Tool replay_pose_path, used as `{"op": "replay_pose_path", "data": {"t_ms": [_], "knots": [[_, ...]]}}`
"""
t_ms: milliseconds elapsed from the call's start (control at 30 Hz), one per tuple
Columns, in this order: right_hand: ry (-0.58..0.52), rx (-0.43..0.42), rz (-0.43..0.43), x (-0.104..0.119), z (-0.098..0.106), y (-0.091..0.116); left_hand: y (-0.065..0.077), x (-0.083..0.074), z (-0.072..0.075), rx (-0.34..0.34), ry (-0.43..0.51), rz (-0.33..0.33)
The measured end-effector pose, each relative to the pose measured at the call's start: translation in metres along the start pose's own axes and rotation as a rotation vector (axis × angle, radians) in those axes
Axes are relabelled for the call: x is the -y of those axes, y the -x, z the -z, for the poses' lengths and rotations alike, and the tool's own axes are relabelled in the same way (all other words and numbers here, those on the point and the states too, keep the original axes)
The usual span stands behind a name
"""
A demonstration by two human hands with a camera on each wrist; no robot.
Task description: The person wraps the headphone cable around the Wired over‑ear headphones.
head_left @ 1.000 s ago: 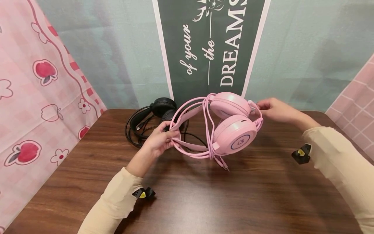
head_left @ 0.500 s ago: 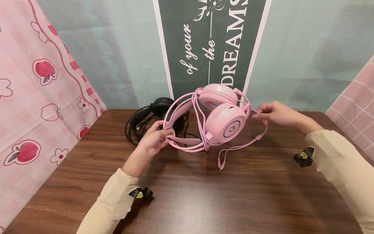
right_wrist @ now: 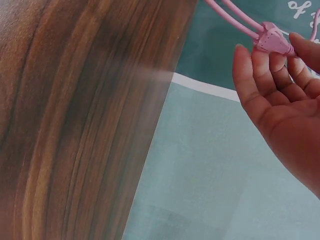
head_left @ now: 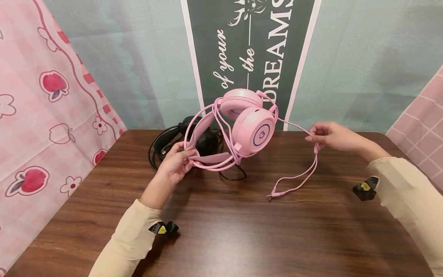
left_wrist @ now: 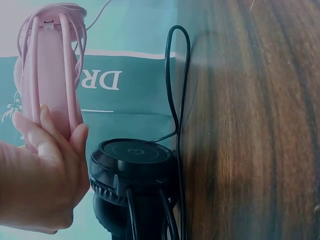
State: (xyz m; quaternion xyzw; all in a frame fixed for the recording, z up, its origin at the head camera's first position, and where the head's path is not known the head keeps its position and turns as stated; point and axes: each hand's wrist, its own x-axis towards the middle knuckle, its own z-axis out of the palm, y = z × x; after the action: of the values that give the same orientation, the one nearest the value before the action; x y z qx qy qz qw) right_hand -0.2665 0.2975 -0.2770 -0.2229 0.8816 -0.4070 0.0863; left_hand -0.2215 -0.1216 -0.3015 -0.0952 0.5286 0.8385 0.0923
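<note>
A pair of pink headphones (head_left: 254,129) hangs above the table, tilted, with both ear cups toward the right. My left hand (head_left: 174,163) grips them by the headband, and the left wrist view shows its fingers round the band (left_wrist: 52,80). Loops of the pink cable wrap the headphones near the ear cups. Off to the right, my right hand (head_left: 330,135) pinches the cable close to its splitter (right_wrist: 272,40). Below that hand two thin leads droop and end in plugs (head_left: 275,193) over the table.
Black headphones (head_left: 207,142) with a black cable (left_wrist: 180,100) lie on the brown wooden table (head_left: 242,231) at the back left, partly behind the pink pair. A printed curtain (head_left: 152,69) stands behind the table, and a pink patterned cloth (head_left: 52,127) hangs at the left.
The pink headphones have moved left and up in my left hand. My right hand has drawn the cable away to the right, so a stretch of it now runs between hand and ear cups.
</note>
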Motion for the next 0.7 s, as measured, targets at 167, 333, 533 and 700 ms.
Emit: {"op": "replay_pose_path", "data": {"t_ms": [167,333,533,700], "knots": [[-0.167,0.032,-0.001,0.001,0.002,0.0,0.0,-0.002,-0.001,-0.013,0.021,0.005],[-0.216,0.036,-0.005,0.002,0.004,0.002,-0.001,-0.004,-0.002,-0.014,0.057,-0.001],[-0.124,0.002,0.018,0.001,0.005,0.004,0.0,-0.008,-0.003,-0.025,0.088,-0.002],[-0.119,0.012,0.049,0.002,0.005,0.005,0.0,-0.011,-0.002,-0.041,0.113,0.0]]}}
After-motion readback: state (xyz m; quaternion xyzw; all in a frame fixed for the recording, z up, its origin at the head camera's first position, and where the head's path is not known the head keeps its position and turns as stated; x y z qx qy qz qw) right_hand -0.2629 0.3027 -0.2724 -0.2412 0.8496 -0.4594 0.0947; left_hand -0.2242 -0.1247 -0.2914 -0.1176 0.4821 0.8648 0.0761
